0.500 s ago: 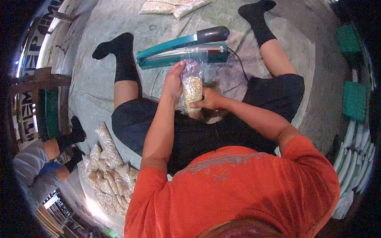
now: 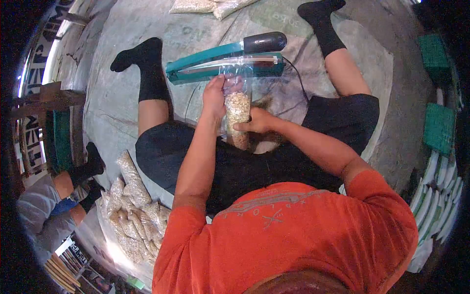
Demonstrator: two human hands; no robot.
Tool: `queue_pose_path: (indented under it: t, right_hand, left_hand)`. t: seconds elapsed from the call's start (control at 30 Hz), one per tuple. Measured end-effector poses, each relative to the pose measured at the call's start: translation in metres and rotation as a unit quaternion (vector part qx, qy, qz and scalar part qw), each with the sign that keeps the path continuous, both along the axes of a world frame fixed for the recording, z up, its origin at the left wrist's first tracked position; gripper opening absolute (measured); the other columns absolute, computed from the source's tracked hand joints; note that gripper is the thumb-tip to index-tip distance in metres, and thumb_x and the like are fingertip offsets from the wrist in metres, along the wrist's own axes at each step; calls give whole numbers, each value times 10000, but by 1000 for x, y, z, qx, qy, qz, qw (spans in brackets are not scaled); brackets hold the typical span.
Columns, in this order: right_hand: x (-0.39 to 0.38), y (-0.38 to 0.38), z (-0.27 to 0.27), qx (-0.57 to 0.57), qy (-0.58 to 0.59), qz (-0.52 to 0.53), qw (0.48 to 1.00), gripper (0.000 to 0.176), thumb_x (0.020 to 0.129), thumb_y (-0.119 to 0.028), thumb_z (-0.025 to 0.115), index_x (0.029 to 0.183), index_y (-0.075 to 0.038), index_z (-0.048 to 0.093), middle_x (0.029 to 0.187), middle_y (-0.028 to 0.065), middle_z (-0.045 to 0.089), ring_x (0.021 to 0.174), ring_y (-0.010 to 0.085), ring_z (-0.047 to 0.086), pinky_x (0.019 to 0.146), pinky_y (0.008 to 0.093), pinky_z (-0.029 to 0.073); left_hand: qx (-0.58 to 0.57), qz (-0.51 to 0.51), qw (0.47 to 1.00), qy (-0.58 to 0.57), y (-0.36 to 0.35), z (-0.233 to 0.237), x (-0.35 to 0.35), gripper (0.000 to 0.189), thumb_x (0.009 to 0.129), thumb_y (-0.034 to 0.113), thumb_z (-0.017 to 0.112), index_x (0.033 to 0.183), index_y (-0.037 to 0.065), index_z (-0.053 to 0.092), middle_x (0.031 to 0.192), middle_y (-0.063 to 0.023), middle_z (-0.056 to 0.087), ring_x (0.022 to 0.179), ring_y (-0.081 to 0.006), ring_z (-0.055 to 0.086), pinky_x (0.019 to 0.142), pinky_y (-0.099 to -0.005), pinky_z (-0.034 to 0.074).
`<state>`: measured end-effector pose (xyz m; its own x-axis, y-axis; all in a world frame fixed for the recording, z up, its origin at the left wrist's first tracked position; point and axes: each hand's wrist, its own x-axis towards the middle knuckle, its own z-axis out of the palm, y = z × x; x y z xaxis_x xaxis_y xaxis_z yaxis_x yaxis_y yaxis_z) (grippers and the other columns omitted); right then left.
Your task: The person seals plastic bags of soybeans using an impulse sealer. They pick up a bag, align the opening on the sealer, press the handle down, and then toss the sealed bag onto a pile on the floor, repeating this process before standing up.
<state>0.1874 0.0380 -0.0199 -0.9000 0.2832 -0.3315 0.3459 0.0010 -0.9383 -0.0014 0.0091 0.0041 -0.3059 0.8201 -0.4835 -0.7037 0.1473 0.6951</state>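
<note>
A clear plastic bag (image 2: 238,109) of pale, grain-like pieces stands almost upright between my legs, filled in its lower part. My left hand (image 2: 214,94) is closed on its upper left side, thumb in front; the fingers show faintly through the plastic. Lower down, my right hand (image 2: 258,121) grips the filled part from the right, with its thumb across the front. The bag's unfilled top overlaps a teal impulse sealer (image 2: 196,73), whose black-handled arm (image 2: 264,43) is raised.
Filled bags (image 2: 129,215) lie piled at the lower left, near another person's legs (image 2: 61,196). More filled bags (image 2: 215,7) lie at the top of the ground sheet (image 2: 117,98). A cord (image 2: 297,78) runs from the sealer. Green boxes (image 2: 437,127) stand at the right.
The bag's open top looks flatter and spread wider in front of the sealer. My left fingers have shifted slightly behind the plastic, while my right hand keeps its grip.
</note>
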Motion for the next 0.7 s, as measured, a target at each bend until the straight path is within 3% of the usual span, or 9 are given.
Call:
queue_pose_path:
  t: [0.2, 0.27, 0.4, 0.6, 0.7]
  right_hand:
    - [-10, 5, -3, 24, -94, 48, 994, 584, 899, -510, 750, 1277, -75, 661, 1195, 111, 713, 1113, 243, 656, 1018, 384, 482]
    - [-12, -3, -16, -18, 40, -8, 999, 583, 901, -515, 746, 1287, -87, 658, 1184, 105, 712, 1108, 237, 653, 1018, 379, 481]
    - [-10, -4, -2, -2, 26, -22, 999, 589, 900, -509, 747, 1293, -81, 651, 1200, 124, 708, 1123, 250, 652, 1024, 389, 480]
    - [-1, 0, 13, 72, -53, -17, 996, 641, 906, -556, 705, 1298, -53, 637, 1248, 192, 692, 1159, 333, 654, 1029, 423, 483]
    - [3, 12, 43, 92, -104, -15, 990, 647, 856, -571, 736, 1264, -73, 668, 1199, 212, 707, 1156, 355, 664, 1022, 456, 497]
  left_hand:
    - [-18, -17, 1000, 1, 8, 7, -4, 340, 1084, 238, 438, 1204, -42, 588, 1121, -223, 716, 969, -348, 726, 830, -478, 610]
    - [-20, -12, 1000, -2, 7, 9, -5, 322, 1087, 222, 426, 1182, -48, 574, 1106, -237, 718, 922, -302, 728, 803, -435, 600]
    - [-10, -11, 1000, 3, 6, 2, -7, 311, 1084, 212, 425, 1157, -41, 590, 1090, -226, 720, 876, -280, 719, 792, -429, 600]
    - [2, -12, 1000, 3, 7, -3, -7, 316, 1075, 210, 454, 1134, -43, 633, 1063, -201, 732, 903, -295, 724, 817, -445, 604]
    - [-2, 9, 1000, 8, 8, -13, -8, 302, 1073, 210, 463, 1143, -31, 631, 1065, -192, 731, 903, -288, 721, 824, -443, 603]
